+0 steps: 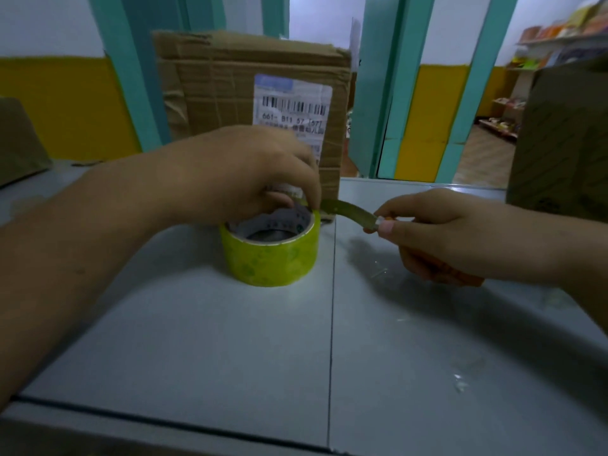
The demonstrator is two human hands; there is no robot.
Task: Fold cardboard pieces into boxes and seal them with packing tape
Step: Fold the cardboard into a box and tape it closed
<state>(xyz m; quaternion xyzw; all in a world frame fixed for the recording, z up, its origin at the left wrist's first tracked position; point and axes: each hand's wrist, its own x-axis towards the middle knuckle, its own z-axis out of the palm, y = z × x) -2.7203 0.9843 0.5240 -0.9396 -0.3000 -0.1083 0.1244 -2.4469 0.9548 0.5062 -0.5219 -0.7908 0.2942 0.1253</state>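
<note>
Head camera: A person works at a grey surface (197, 340), readying packing tape before any sealing is done. The roll (269, 258), of yellow-green tape, lies flat a little beyond the middle of the surface, just left of the seam that runs from the near edge to the far edge. The left hand (250, 172) comes over it from the left edge, its grip pinching the roll's far rim with fingertips inside the core, apparently to pin it down so that it cannot slide or turn. The right hand (437, 232), reaching in from the right edge, has its grip closed round the orange handle of a cutter (348, 212), whose narrow blade points left and meets the rim beside the left fingertips. The likely aim is to lift or free the tape's end; the end itself cannot be made out. A worn cardboard box (230, 93) bearing a barcode label (292, 103) stands upright at the far edge, directly behind the roll, within reach for taping; whether its flaps are closed cannot be told. A second box (566, 143) sits at the far right corner, and a brown object (16, 143) at the far left.
</note>
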